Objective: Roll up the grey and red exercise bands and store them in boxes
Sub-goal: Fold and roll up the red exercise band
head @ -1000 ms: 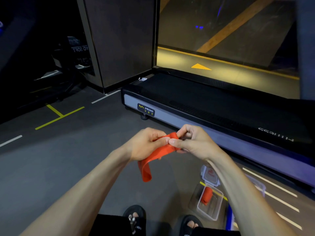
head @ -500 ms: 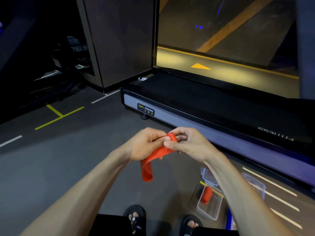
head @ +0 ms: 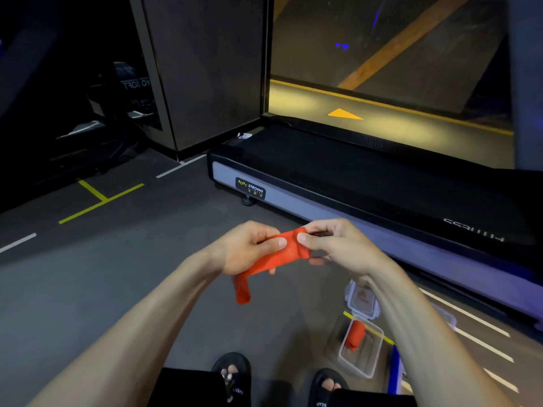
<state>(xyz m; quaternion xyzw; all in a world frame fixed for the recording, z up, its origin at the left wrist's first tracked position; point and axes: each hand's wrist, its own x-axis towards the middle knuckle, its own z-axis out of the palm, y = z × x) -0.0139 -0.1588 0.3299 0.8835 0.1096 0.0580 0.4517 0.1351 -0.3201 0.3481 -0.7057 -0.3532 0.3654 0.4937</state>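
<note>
Facing treadmill (head: 367, 183) on grey floor (head: 102, 274)

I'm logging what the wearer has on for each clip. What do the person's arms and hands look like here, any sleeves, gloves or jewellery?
Both forearms are bare up to the frame edge, with no sleeves in view. The left hand and right hand wear no gloves, and no rings, watch or wristbands show. Lower down, dark shorts and black sandals with white lettering are visible.
</note>
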